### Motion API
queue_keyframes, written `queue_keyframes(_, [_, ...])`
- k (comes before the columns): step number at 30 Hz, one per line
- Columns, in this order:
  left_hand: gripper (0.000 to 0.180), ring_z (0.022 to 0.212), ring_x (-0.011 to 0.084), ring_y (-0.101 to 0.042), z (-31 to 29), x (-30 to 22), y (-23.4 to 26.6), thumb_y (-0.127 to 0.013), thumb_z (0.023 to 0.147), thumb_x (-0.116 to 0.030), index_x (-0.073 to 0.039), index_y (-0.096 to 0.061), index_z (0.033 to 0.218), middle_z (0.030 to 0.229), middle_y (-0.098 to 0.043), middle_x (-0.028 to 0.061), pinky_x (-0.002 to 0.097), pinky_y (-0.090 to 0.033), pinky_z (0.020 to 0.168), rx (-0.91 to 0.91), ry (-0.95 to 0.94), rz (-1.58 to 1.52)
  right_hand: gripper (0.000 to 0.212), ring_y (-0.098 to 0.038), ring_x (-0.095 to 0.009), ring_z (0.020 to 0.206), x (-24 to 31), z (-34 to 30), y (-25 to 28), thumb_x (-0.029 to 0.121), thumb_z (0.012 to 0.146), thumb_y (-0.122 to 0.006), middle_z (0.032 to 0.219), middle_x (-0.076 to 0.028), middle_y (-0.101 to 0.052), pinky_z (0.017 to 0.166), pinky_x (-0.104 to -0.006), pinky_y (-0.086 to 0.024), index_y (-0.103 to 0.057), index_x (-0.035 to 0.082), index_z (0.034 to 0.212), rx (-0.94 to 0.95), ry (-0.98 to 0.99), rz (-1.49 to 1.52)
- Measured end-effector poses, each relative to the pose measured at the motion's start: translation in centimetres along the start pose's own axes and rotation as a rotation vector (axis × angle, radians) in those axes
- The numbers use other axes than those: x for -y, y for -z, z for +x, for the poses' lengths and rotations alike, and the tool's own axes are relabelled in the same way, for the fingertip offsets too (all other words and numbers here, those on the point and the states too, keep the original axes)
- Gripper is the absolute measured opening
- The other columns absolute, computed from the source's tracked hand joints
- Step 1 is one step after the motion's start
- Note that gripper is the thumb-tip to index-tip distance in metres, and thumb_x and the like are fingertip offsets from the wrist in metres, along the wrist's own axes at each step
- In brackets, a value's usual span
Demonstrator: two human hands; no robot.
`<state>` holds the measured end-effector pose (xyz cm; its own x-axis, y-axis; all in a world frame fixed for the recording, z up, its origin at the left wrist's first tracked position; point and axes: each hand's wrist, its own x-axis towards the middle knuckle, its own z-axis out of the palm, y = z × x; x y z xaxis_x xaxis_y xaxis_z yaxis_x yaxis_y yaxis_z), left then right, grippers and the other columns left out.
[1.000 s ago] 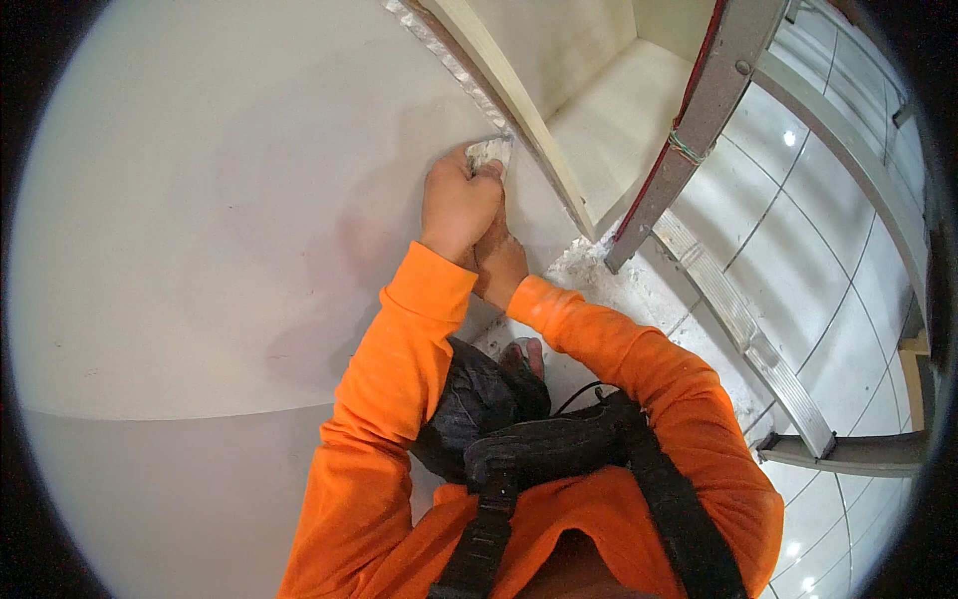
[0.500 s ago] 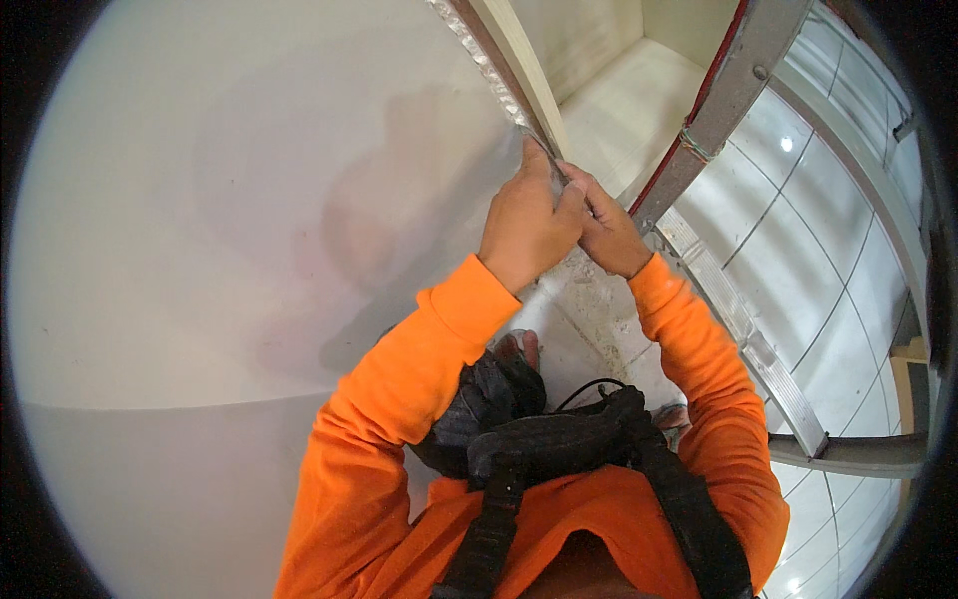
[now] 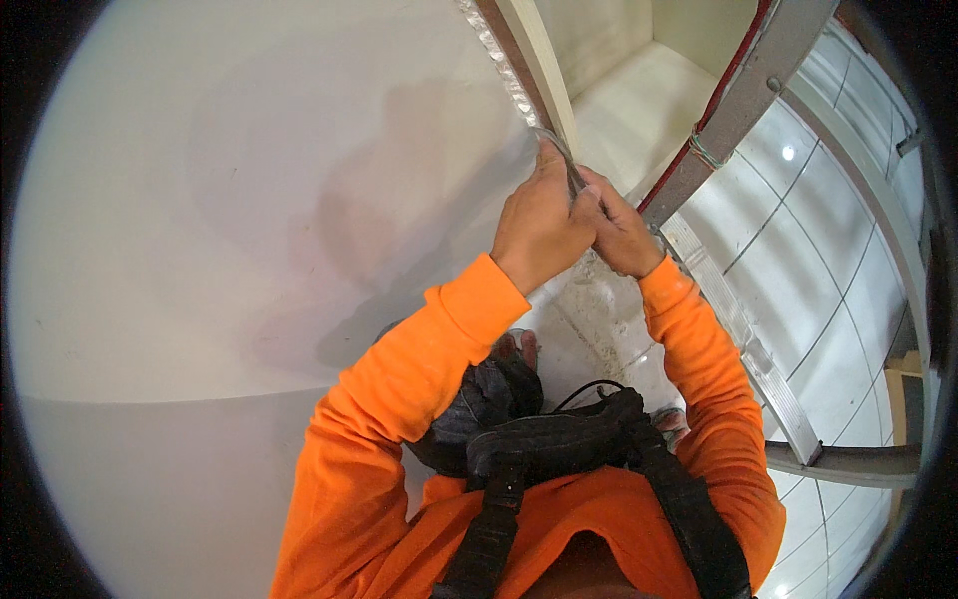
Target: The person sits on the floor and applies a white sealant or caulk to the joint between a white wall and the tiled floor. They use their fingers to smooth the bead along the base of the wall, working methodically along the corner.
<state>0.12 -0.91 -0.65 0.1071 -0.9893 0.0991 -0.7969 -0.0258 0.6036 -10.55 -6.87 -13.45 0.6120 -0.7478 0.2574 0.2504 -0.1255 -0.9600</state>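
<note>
My left hand point(image 3: 547, 222) is closed at the edge of the white wall panel point(image 3: 249, 200), its index finger pointing up along that edge. A thin, dark grey, flexible-looking strip point(image 3: 573, 172) runs between my fingers and curves against the edge; its exact kind does not show. My right hand point(image 3: 623, 232) grips the same strip just to the right, touching my left thumb. Above my fingertips the panel edge carries a lumpy white bead point(image 3: 499, 62), with a brown band point(image 3: 521, 66) beside it and a cream frame point(image 3: 548, 75) alongside.
To the right leans a metal ladder point(image 3: 733, 105) with a red edge and a wire tied round its rail; its lower ribbed step point(image 3: 773, 384) is near my right arm. A cream cabinet-like recess point(image 3: 639, 95) lies behind my hands. White tiles point(image 3: 798, 240) cover the floor.
Both hands have shifted slightly right and down in the picture, as have the panel edge and ladder. The grey strip now shows more and bows outward between my fingers.
</note>
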Motion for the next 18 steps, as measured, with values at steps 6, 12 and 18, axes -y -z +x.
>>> queue_keyframes(6, [0.070,0.107,0.0478,-0.055,0.1,0.1,0.0,-0.055,0.084,-0.017,0.027,-0.025,0.128,0.116,-0.049,0.0426,0.0419,-0.045,0.093,-0.012,-0.008,-0.014,0.051,-0.050,-0.016,0.113,0.1,0.1,-0.1,0.004,0.092,-0.045,0.124,-0.010,-0.053,0.098,-0.0291,-0.038,-0.037,0.009,0.141,0.015,0.006,0.038])
queue_keyframes(12, [0.063,0.088,0.0425,-0.062,0.0,0.8,-0.3,-0.056,0.085,-0.016,0.026,-0.030,0.124,0.098,-0.057,0.0362,0.0398,-0.049,0.076,-0.088,-0.083,0.043,0.053,-0.050,-0.015,0.111,-0.3,0.0,-0.3,0.001,0.090,-0.043,0.123,-0.009,-0.054,0.097,-0.0282,-0.038,-0.036,0.009,0.142,0.031,-0.007,0.073])
queue_keyframes(18, [0.063,0.077,0.0396,-0.066,0.0,0.9,-0.4,-0.057,0.086,-0.017,0.025,-0.032,0.124,0.087,-0.061,0.0324,0.0396,-0.051,0.066,-0.122,-0.116,0.066,0.053,-0.048,-0.015,0.116,0.0,0.0,-0.4,0.000,0.091,-0.043,0.127,-0.010,-0.051,0.100,-0.0285,-0.037,-0.036,0.009,0.142,0.014,0.022,0.017])
